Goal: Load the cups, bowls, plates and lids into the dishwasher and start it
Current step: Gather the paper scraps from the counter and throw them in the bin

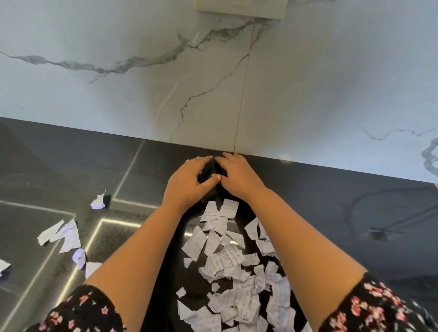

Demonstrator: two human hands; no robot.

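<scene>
A white marble wall [117,42] rises behind the dark counter [340,200]. Black material [166,278] lies on the counter between two forearms in floral sleeves [383,320], strewn with torn paper scraps [231,270]. At its far end the left hand [189,183] grips a bunched part, fingers curled over it. The right hand [239,177] presses beside it, fingers fairly straight. Where the dishwasher stands cannot be told.

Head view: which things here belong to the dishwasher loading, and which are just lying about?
Job: no cups, bowls, plates, lids or dishwasher in view. Only the left hand and right hand, both on a dark thing I cannot identify.
Lying about: torn paper scraps, countertop, wall socket.
</scene>
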